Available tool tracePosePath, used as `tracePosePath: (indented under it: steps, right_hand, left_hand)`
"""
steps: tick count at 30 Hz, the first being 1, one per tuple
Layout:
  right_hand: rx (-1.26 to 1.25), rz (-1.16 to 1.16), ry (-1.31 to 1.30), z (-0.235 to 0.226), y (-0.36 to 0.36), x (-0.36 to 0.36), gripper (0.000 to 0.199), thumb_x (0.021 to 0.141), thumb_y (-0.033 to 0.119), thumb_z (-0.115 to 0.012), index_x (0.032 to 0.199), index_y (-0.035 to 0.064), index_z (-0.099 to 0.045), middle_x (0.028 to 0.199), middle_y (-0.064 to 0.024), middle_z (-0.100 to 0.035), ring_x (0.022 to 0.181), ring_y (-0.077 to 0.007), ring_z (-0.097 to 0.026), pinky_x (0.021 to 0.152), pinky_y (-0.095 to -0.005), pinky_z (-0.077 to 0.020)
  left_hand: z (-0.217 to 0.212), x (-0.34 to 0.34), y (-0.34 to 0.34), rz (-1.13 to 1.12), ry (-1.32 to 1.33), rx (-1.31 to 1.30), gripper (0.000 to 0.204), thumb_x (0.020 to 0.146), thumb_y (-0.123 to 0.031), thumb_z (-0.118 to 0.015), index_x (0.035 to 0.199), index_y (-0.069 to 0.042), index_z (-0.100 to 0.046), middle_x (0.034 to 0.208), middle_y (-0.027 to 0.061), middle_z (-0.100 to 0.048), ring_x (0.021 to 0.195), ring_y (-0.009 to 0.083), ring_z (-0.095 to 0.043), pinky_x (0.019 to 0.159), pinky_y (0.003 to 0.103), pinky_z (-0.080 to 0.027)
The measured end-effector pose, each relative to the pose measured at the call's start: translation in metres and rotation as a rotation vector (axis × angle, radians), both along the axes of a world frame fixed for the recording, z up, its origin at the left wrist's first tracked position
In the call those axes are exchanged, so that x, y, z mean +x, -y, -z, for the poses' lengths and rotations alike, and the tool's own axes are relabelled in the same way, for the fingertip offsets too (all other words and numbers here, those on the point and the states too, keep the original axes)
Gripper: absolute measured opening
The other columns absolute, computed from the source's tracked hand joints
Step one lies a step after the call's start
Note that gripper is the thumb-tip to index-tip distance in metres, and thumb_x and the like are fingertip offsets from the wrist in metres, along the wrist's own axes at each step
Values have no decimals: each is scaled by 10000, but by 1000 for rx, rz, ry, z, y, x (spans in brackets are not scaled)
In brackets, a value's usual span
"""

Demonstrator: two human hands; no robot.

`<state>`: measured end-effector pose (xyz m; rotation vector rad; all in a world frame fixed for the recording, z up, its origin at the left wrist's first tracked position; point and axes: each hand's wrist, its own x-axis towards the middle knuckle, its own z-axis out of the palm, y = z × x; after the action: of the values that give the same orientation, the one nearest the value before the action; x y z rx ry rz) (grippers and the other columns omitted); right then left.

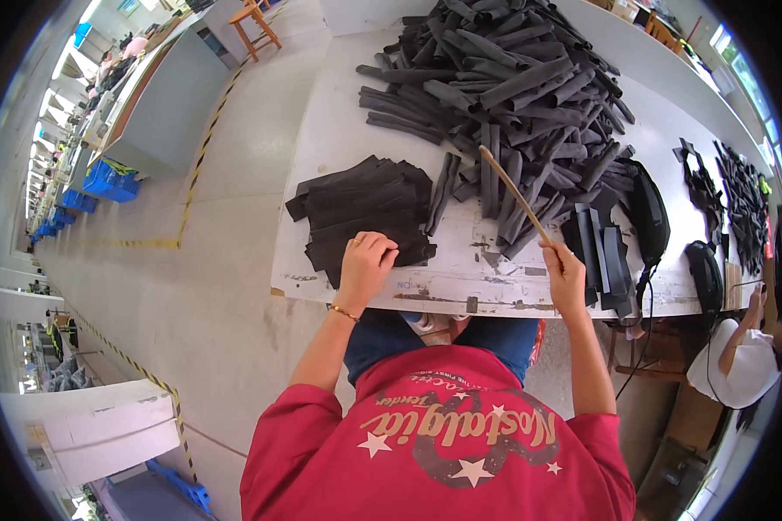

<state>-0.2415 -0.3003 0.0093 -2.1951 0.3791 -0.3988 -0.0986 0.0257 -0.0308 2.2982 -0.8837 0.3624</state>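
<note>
Hands apart: right hand (565, 269) clamped on wooden stick (517, 196), long axis forward-left toward tube pile (513, 74). Left hand (367, 260) nearest strip stack (356, 200), over its near edge on counter (334, 122); can't tell if pinching.

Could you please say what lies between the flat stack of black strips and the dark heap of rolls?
In the head view, slender dark rolled material on the white tabletop.
</note>
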Motion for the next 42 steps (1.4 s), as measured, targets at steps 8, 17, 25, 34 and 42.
tracePosePath:
  steps: [8, 17, 25, 34, 42]
  right_hand:
    - [-371, -367, 6, -28, 0, -13, 137, 815, 110, -646, 941, 57, -654, 700, -104, -577, 642, -287, -585, 575, -370, -454]
    - [-516, -462, 92, -24, -9, 10, 135, 826, 158, -639, 932, 76, -623, 695, -91, -567, 649, -277, -597, 562, -399, -470]
    - [104, -540, -7, 2, -76, 31, 257, 879, 115, -591, 1128, 50, -603, 731, -130, -625, 669, -243, -617, 595, -333, -478]
    - [727, -451, -180, 38, -115, 15, 116, 939, 109, -519, 882, 11, -545, 667, 28, -471, 622, -46, -413, 558, -222, -354]
    - [478, -161, 2, 41, -151, 9, 135, 954, 95, -457, 854, 9, -483, 639, -25, -485, 587, -101, -450, 540, -258, -385]
  left_hand:
    - [-37, 9, -8, -11, -337, -237, 118, 690, -33, -726, 773, -31, -642, 818, 69, -626, 786, 235, -596, 693, 315, -474]
    - [-55, 4, -7, 65, -299, -174, 112, 695, -58, -723, 771, -37, -643, 814, 66, -629, 795, 235, -594, 705, 320, -472]
    - [-71, -20, 57, 408, 104, 24, 148, 699, -96, -698, 828, -90, -625, 972, 64, -602, 1027, 262, -538, 915, 383, -399]
    - [-20, -20, 45, 232, -1417, -1631, 258, 904, -185, -599, 1083, -1, -568, 996, 133, -610, 957, 279, -594, 861, 383, -507]
    - [-17, -31, 83, 157, -1369, -1700, 258, 928, -220, -584, 1067, -4, -590, 834, 81, -648, 781, 236, -636, 783, 384, -526]
